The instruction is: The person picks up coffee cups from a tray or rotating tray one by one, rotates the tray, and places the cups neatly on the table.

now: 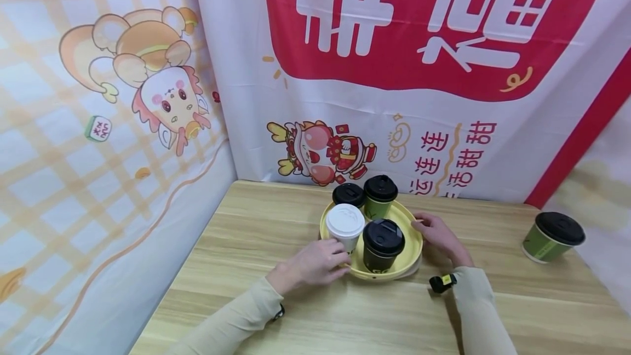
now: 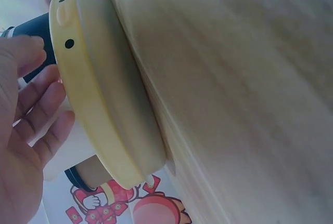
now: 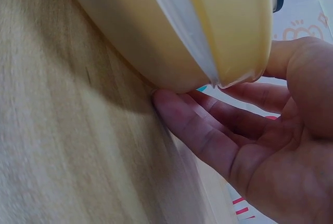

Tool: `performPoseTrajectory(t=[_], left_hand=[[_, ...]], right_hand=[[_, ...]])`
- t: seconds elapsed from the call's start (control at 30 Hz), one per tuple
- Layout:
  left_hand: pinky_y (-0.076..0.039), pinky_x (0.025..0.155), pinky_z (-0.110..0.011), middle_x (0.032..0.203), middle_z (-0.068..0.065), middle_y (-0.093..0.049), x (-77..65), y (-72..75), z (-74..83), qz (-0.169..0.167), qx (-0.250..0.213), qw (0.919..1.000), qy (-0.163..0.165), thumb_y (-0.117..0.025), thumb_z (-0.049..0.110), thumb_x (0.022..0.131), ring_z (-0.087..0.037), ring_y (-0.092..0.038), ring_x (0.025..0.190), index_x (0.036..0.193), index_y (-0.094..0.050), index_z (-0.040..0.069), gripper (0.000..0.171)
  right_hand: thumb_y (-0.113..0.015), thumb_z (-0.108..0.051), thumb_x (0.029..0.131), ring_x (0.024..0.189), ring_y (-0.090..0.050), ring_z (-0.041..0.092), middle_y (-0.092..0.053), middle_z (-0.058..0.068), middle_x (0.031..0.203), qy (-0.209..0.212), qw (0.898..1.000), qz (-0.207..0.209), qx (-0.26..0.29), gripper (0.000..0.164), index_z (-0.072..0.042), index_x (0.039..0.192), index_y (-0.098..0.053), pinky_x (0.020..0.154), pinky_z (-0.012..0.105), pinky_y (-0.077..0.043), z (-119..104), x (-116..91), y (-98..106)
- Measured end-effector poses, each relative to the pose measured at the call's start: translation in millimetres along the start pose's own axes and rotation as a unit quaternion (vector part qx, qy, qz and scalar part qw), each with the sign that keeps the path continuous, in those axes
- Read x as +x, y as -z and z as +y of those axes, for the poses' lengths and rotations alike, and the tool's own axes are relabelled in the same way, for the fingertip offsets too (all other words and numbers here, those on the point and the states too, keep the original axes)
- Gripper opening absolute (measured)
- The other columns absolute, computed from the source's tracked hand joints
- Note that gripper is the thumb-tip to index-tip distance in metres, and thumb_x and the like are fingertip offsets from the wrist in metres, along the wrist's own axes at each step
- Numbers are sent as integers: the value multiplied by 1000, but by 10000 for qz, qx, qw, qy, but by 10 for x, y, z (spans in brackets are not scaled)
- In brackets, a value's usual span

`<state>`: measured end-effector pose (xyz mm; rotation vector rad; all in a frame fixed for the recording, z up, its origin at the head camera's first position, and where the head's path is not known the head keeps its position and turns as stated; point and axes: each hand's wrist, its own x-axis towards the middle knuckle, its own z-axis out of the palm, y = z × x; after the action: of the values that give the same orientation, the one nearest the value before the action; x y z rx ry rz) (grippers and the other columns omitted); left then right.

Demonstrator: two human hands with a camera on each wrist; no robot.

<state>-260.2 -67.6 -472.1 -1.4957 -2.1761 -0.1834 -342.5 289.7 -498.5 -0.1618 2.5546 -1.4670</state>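
Observation:
A round yellow tray [image 1: 415,237] sits on the table and carries several lidded paper cups: a white-lidded cup [image 1: 346,223], a dark cup [image 1: 383,242] with a black lid, a green cup [image 1: 378,201] and another black-lidded cup [image 1: 349,195] partly hidden behind. At the tray's front left, my left hand [image 1: 315,263] rests its loosely bent fingertips against the rim, beside the white-lidded cup. On the right side my right hand [image 1: 442,239] grips the tray's edge. The right wrist view shows its fingers [image 3: 208,141] reaching below the tray's pale lower part, with the thumb up by the rim.
Off to the right, a separate green cup [image 1: 552,239] with a black lid stands on the wooden table [image 1: 276,218]. A printed cloth [image 1: 345,92] hangs right behind the tray, and another patterned cloth [image 1: 118,190] lines the left side.

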Motion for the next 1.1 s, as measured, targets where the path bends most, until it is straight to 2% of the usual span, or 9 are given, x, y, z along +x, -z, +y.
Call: performPoseTrajectory(t=[0.33,0.47,0.73,0.87,1.1], left_hand=[[-47,67,-24,84,7,-57,24,12,33,-147,635,9979,-50,-63,34,85,-10,-54,78,88,-65,23,12],[-47,70,-26,85,6,-58,1,4,17,-215,678,9975,-18,-63,34,86,-12,-54,80,88,-65,23,12],[-47,75,-25,87,7,-57,-87,8,-110,-360,328,9987,133,-63,33,86,-11,-52,84,90,-65,23,11],[-47,77,-24,87,6,-55,-116,41,-180,-570,6,9978,339,-65,32,86,-10,-52,86,88,-65,23,10],[-46,78,-23,90,7,-55,-126,104,-242,-1016,-322,9909,820,-65,29,86,-9,-50,87,92,-66,22,10]], right_hand=[[-51,-29,95,76,-59,17,-58,22,109,31,10000,36,-1,45,-1,130,-46,59,34,-53,-34,-28,-1],[-51,-28,95,77,-59,17,-58,22,109,53,10000,18,-20,45,1,130,-47,60,35,-54,-26,-33,4],[-50,-27,96,78,-60,18,-58,24,113,140,9999,31,-57,44,2,128,-48,62,34,-54,-18,-38,-4],[-50,-26,96,81,-61,20,-57,25,113,119,9998,14,136,43,3,128,-48,63,34,-55,-12,-38,-9],[-50,-26,96,79,-61,20,-59,25,110,190,9998,59,82,43,3,127,-48,61,34,-54,-11,-43,10]])
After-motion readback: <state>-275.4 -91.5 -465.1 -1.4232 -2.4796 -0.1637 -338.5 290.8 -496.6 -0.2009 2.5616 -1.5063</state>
